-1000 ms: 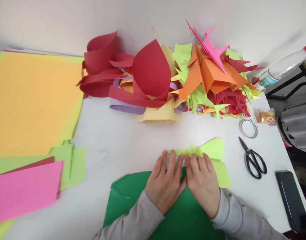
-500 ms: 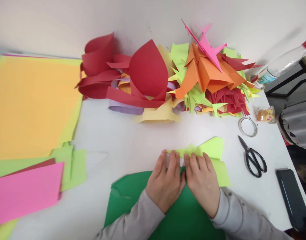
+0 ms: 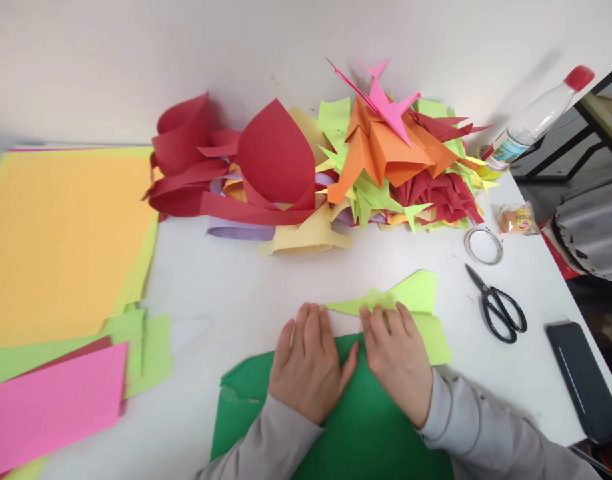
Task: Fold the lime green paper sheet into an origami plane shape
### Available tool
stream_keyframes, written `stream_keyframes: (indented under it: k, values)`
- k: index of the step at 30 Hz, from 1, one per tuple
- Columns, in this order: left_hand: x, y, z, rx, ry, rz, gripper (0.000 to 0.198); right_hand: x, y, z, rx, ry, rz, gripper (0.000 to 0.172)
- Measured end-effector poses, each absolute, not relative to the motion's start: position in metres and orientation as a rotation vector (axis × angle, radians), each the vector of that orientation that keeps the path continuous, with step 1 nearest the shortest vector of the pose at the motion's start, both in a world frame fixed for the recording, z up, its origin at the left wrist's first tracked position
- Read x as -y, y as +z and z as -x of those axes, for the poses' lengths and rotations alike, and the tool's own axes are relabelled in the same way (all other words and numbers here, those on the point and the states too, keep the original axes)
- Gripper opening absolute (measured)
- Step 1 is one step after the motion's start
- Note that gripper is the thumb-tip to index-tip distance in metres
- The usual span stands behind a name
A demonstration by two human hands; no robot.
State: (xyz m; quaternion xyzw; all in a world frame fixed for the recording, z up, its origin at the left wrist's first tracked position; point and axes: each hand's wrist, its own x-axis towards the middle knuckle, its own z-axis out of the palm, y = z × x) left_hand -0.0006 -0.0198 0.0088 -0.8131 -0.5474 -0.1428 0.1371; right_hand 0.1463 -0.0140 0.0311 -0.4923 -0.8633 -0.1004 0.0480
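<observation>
A folded light-green paper (image 3: 417,292) with a long pointed left end and wide flaps on the right lies beyond the edge of a dark green sheet (image 3: 386,437). My right hand (image 3: 397,360) presses on its middle with bent fingers, holding it against the table; the thumb is hidden. My left hand (image 3: 309,363) lies flat, fingers stretched out and thumb spread. Its fingertips are beside the paper's pointed tip, and its palm is over the dark green sheet.
Scissors (image 3: 499,307), a tape roll (image 3: 469,247), a wrapped snack (image 3: 517,219) and a phone (image 3: 583,380) lie right. A bottle (image 3: 533,127) stands behind. Folded orange paper (image 3: 396,157) tops a pile beside red paper shapes (image 3: 276,157). Coloured sheets (image 3: 66,247) are left.
My left hand has slid left along the paper to its pointed tip, away from my right hand, and its thumb has spread. My right hand stays on the paper. The camera view has shifted.
</observation>
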Motion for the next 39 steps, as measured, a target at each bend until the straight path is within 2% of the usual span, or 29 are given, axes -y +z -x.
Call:
stream_keyframes:
  k: [18,29,39]
  values:
    - [0.0207,0.0059,0.0066,1.743,-0.389,2.281,0.083,0.0142,0.0298,-0.1466,2.639,-0.315,1.474,0.037]
    - [0.0216,0.0048,0.0085,1.694,-0.376,2.321,0.076,0.0147,0.0301,-0.147,2.641,-0.267,1.482,0.037]
    - [0.0224,0.0043,0.0073,1.773,-0.457,2.299,0.086,0.0151,0.0291,-0.1468,2.639,-0.27,1.494,0.038]
